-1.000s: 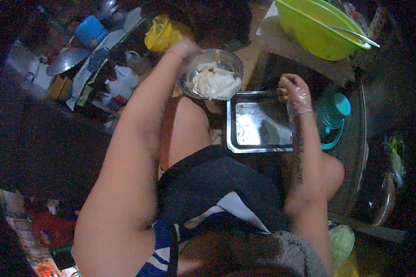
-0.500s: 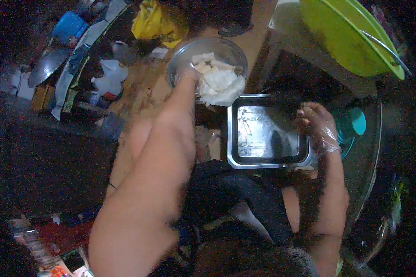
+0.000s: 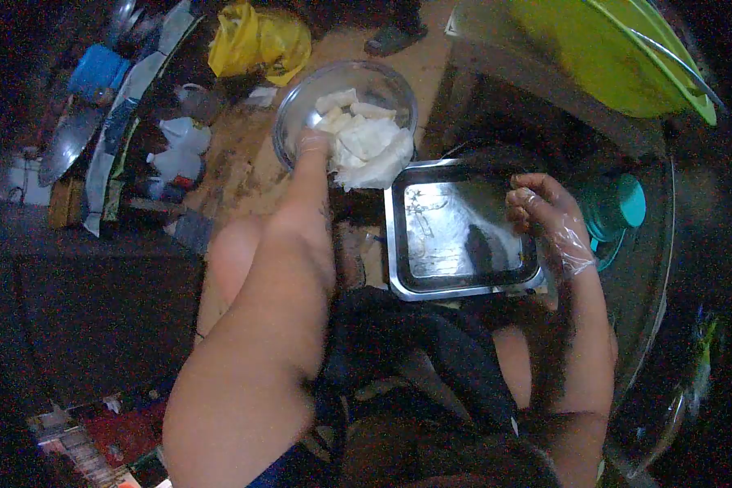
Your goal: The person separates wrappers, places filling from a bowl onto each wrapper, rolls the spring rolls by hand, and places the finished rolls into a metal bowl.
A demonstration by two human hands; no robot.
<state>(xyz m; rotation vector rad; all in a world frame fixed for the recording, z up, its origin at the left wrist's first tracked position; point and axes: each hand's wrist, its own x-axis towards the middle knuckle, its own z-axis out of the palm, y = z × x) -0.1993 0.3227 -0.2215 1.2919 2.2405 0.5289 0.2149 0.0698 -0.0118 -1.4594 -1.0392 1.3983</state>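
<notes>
My left hand reaches into a round glass or metal bowl, beside pale rolled pieces and a crumpled white sheet or wrapper that hangs over the rim. The fingers of this hand are lost in shadow and blur, so its grip does not show. My right hand, in a clear plastic glove, hovers over the right side of a rectangular metal tray. Its fingers are curled in, and whatever they may hold is hidden. The tray's bottom is shiny, with a few dark marks.
A teal container stands right of the tray. Upper right is a large lime-green basin. A yellow plastic bag lies beyond the bowl. White jugs and a blue item are on the left. Someone's shoe shows at the top.
The view has shifted slightly, so most things appear a little further left. My left hand stays in the bowl; my right hand stays curled over the tray's right side.
</notes>
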